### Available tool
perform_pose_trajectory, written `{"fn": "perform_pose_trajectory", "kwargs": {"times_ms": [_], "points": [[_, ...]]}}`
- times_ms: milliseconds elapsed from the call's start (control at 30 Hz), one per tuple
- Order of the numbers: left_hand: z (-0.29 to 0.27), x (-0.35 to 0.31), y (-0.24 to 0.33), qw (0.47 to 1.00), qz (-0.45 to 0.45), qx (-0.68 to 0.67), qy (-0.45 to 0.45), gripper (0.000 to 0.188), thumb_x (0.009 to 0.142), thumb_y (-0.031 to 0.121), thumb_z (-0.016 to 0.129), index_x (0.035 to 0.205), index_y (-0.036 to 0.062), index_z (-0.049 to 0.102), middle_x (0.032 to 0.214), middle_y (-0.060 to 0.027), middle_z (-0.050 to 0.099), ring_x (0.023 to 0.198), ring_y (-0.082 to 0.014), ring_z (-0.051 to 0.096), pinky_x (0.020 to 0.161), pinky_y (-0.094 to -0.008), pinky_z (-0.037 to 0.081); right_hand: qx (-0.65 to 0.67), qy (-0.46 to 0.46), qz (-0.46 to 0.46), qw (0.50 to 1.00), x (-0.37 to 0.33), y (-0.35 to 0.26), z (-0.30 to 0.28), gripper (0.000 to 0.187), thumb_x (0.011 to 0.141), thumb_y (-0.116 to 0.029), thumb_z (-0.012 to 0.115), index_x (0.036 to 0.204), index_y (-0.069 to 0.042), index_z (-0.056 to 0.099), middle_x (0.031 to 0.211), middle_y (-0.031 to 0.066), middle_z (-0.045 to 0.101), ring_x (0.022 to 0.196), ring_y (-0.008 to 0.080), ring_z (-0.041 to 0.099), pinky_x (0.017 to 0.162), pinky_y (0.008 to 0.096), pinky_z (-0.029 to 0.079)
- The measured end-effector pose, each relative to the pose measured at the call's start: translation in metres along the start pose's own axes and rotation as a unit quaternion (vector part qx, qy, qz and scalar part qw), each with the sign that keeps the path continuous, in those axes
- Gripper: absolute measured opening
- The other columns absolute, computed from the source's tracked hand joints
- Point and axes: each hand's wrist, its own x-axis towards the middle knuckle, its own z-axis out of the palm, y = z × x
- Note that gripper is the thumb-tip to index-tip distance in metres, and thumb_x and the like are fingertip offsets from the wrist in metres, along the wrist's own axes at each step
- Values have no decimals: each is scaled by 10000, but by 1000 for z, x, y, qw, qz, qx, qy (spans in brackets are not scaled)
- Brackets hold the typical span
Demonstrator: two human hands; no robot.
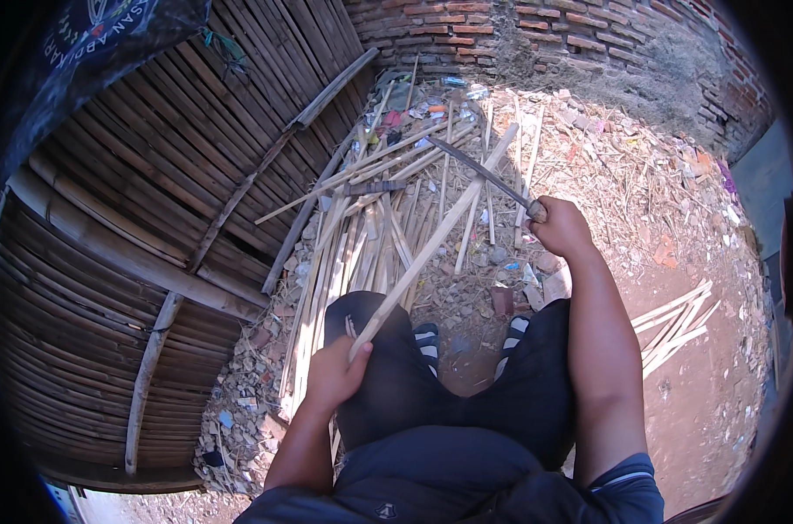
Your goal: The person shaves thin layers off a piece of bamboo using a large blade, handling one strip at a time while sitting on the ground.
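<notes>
My left hand (334,368) is closed around the near end of a long pale bamboo strip (431,243), beside my left knee. The strip slants up and away to the right, its far end raised over the littered ground. In my right hand (561,229) is the handle of a machete (488,175), held out in front of my right knee. Its long dark blade points away to the left and crosses the strip near the far end; whether the two touch I cannot tell. Several split bamboo strips (327,288) lie in a pile left of my legs.
A slatted bamboo wall (178,148) with poles rises on the left. At the back stands a brick wall (580,39). Rubble and shavings (624,175) cover the ground ahead. A small bundle of pale strips (674,327) lies at the right. A dark banner (91,61) hangs upper left.
</notes>
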Motion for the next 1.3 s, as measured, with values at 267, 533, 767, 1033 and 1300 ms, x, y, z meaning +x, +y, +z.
{"fn": "perform_pose_trajectory", "kwargs": {"times_ms": [267, 533, 767, 1033, 1300], "points": [[5, -1, -12, 1000, 0, -24, 2, 415, 1041, 441, 636, 976, 36, 700, 786, -241, 712, 784, -463, 719, 710, -523, 556, -74, -95, -278, 953, -28, -44, 24, 336, 806, -305, 852, 1027, -84, 729, 929, 209, 730, 945, 426, 711, 822, 517, 556], [3, 0, -8, 1000, -5, -24, 2, 426, 1043, 440, 633, 946, 31, 698, 777, -234, 699, 767, -470, 702, 688, -528, 535, 52, -43, -55, 996, 5, 1, 14, 443, 835, -331, 844, 1206, -107, 756, 1080, 187, 764, 1040, 384, 728, 916, 475, 572], [3, 0, -8, 999, 1, -44, 8, 426, 1036, 458, 641, 944, 47, 707, 800, -227, 702, 789, -464, 700, 697, -523, 534, 7, -34, -117, 993, -6, -7, 19, 423, 834, -337, 837, 1154, -78, 737, 1030, 201, 756, 1010, 399, 726, 895, 493, 574], [1, -3, -10, 1000, 0, -17, 8, 427, 1032, 469, 640, 958, 54, 710, 782, -223, 695, 765, -462, 698, 693, -531, 536, -94, -163, -271, 944, -26, -61, 29, 407, 803, -267, 818, 1167, -102, 741, 1010, 191, 761, 1020, 401, 727, 905, 509, 572], [1, 0, -2, 1000, 1, -18, 1, 419, 1034, 456, 639, 973, 51, 727, 793, -219, 705, 778, -462, 706, 698, -530, 542, 61, 7, -29, 998, 3, 4, 21, 522, 842, -301, 826, 1306, -86, 725, 1123, 244, 752, 1078, 418, 718, 942, 487, 568]]}}
